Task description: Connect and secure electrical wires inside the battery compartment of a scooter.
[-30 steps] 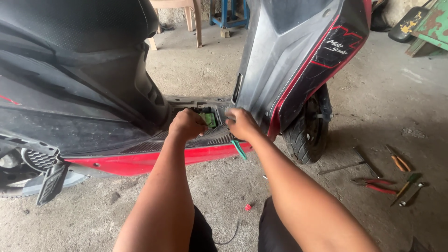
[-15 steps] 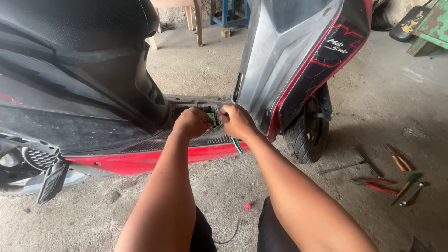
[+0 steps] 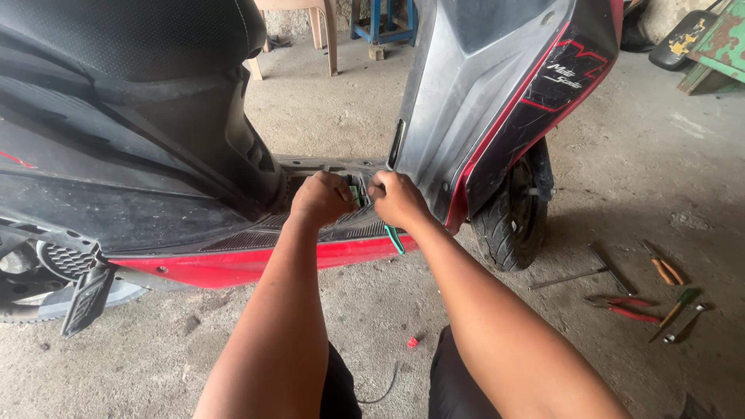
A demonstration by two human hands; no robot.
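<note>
Scooter, black and red bodywork, standing on a concrete floor; black seat at upper left, grey-and-red front panel at upper right, front tyre below it. Footboard opening between seat and front panel: both hands are at it. Left hand, knuckles up, fingers curled down into the opening; what they close on is hidden, so the grip cannot be told. Right hand, just beside the left and nearly touching it, fingers likewise bent toward the opening, closed around something small that cannot be made out. A green part shows between the two hands, inside the opening. A green-handled tool hangs below the right wrist, against the red lower trim. On the floor to the right, well apart from the hands: T-handle wrench, red-handled pliers, orange-handled screwdriver, green-handled screwdriver. Small red piece on the floor between the forearms.
</note>
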